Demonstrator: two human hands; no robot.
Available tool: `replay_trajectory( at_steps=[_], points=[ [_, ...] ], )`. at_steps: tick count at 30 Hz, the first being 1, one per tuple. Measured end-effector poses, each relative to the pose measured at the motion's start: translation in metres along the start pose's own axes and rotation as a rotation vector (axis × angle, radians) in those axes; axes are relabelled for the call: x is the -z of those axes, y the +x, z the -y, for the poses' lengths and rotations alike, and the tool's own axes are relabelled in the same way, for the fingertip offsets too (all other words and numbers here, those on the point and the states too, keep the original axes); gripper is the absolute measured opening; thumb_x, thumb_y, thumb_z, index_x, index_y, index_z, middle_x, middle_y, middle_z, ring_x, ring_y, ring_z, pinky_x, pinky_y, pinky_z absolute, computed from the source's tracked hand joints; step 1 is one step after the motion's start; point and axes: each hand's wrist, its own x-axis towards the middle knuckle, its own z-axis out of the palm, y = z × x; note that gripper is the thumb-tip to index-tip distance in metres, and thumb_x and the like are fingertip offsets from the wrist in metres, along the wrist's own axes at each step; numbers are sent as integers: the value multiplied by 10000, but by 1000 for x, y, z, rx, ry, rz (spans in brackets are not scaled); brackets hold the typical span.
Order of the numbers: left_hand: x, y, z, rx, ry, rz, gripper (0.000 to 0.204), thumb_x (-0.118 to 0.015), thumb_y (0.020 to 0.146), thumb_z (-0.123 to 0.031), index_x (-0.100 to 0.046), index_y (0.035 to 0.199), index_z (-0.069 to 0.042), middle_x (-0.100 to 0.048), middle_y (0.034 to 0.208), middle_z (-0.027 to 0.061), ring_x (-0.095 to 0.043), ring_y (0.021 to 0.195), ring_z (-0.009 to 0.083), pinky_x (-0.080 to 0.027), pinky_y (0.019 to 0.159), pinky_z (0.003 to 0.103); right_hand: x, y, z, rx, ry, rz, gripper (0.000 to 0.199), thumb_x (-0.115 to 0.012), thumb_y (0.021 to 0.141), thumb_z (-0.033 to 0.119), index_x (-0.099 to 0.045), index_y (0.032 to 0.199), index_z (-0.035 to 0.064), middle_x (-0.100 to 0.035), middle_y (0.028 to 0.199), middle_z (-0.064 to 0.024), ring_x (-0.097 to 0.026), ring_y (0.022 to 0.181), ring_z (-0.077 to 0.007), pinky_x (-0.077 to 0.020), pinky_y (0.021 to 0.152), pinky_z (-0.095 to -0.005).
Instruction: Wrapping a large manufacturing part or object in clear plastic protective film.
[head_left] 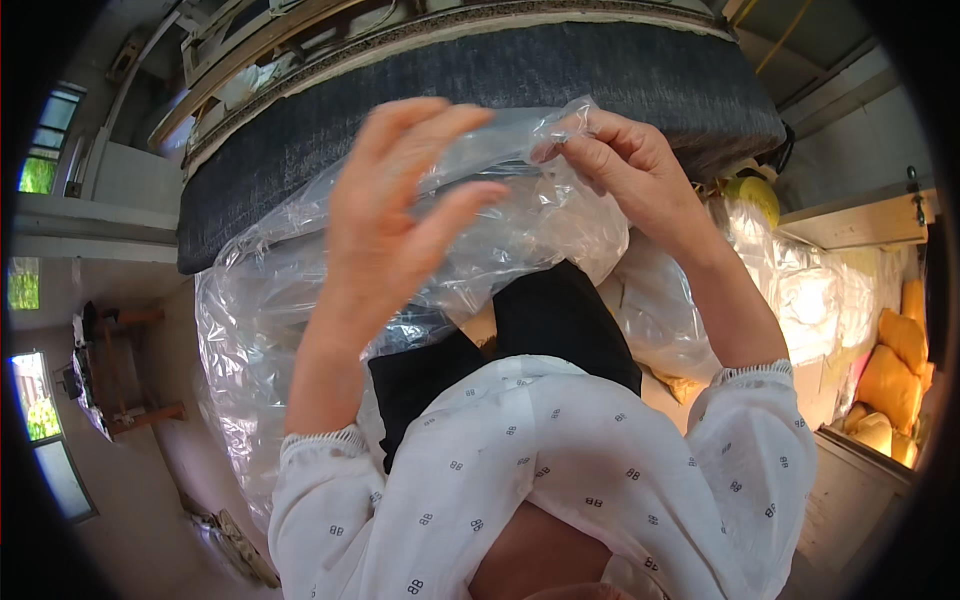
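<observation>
Here, nearest, 2 white patterned sleeves lead up to the hands. The left hand is spread open, fingers loose against a clear plastic bag. The right hand pinches the bag's top edge between thumb and fingertips. Below the hands the bag drapes down. Beyond them lies a dark grey cushion.

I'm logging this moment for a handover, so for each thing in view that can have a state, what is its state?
Clear plastic bag: crumpled, held up in front of the body, hanging down over the lap.
Left hand: fingers spread, flat against the bag.
Right hand: pinching the bag's upper edge between fingertips.
Dark grey cushion: lying flat behind the bag, uncovered.
Yellow cushions: stacked at the right, wrapped in clear plastic.
</observation>
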Motion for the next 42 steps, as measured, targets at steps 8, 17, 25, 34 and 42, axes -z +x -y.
replay_trajectory(
  at_steps=[8, 17, 25, 34, 42],
  points=[
    [-17, -4, 14, -103, -197, 22, 90, -645, 756, 13, -600, 830, -11, -552, 806, 16, -472, 615, 56, -378, 543, 177, -20, -24, 7, -97, 192, 132, 284, -436, 931, 236, -606, 986, 15, -607, 830, -44, -503, 646, -77, -419, 605, -200],
    [3, -33, 4, -46, -200, 77, 166, -652, 734, 39, -622, 892, -5, -603, 873, 55, -599, 773, 110, -484, 710, 217, -51, -28, 14, 142, -151, 96, 268, -478, 909, 226, -578, 1046, 18, -612, 856, -58, -558, 719, -121, -448, 627, -227],
    [7, -104, -2, -169, -57, -42, 202, -572, 676, 111, -605, 828, -19, -618, 852, 118, -604, 762, 247, -483, 707, 330, -65, -7, -7, -198, 249, 297, 241, -489, 890, 303, -530, 939, 71, -562, 855, -41, -535, 730, -110, -438, 707, -247],
    [276, -177, -5, -198, 345, -1071, 229, -433, 887, -202, -557, 970, -29, -551, 1006, 114, -548, 912, 200, -450, 822, 329, -15, -10, -84, -194, 1045, -553, 135, -479, 904, 220, -537, 903, 98, -573, 844, -44, -548, 706, -141, -452, 634, -259],
    [253, -84, 187, 101, 103, -855, 190, -562, 859, -157, -533, 1010, -46, -536, 866, 44, -524, 745, 116, -467, 622, 266, 189, -105, 3, 488, 316, -1259, 239, -416, 907, 231, -530, 1001, 44, -582, 951, -109, -553, 934, -230, -438, 881, -371]
  ],
)
